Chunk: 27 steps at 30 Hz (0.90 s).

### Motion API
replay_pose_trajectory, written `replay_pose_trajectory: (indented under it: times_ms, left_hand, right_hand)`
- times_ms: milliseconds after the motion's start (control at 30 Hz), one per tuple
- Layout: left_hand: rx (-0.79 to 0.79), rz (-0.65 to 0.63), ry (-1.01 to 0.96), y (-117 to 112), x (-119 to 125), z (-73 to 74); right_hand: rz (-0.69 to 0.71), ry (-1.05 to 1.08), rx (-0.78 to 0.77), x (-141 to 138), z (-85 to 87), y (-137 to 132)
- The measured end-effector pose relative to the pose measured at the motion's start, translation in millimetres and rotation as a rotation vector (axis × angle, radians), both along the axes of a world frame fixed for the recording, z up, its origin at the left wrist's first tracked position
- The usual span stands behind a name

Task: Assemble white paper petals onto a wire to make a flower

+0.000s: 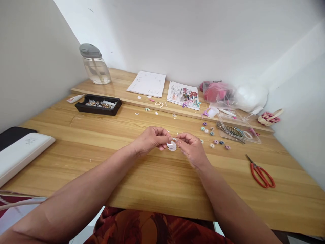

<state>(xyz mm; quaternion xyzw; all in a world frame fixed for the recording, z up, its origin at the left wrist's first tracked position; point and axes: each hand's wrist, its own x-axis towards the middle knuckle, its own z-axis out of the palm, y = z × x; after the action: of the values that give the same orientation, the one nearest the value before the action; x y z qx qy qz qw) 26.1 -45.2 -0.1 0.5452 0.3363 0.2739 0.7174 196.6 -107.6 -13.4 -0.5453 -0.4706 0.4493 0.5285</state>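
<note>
My left hand (151, 139) and my right hand (192, 147) meet over the middle of the wooden table (157, 183). Both pinch a small coil of white paper strip (172, 145) between their fingertips, the fingers curled close together. The coil hangs just above the tabletop. Several small coloured paper coils (214, 137) lie on the table just right of my right hand.
Red-handled scissors (261, 173) lie at the right. A clear bag of paper strips (237, 132), a black tray (98, 103), a water bottle (95, 64), white sheets (147, 83), a quilled flower card (185, 95) and a white case (21, 152) stand around.
</note>
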Motion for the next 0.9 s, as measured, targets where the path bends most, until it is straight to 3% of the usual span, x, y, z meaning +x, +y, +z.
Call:
replay_pose_trajectory:
  times_ms: [100,267,533,700,900]
  left_hand:
    - [-0.003,0.087,-0.045,1.0,2.2,-2.1]
    - [0.055,0.231,-0.018,0.9,3.5,-1.2]
    - [0.172,0.132,0.111,0.8,0.2,-2.3]
    - [0.163,-0.005,0.13,1.1,-1.0,-4.0]
    - [0.076,-0.107,0.102,-0.5,-3.1,2.7]
  right_hand:
    - [0.034,-0.007,-0.004,-7.2,-2.5,-3.1]
    - [0.026,-0.234,0.126,-15.6,-3.1,-11.5]
    - [-0.065,-0.757,0.493,-10.8,11.5,-20.1]
    - [-0.133,-0.673,0.441,-3.0,13.0,-15.8]
    - [-0.097,-0.349,0.232,1.4,5.7,-6.8]
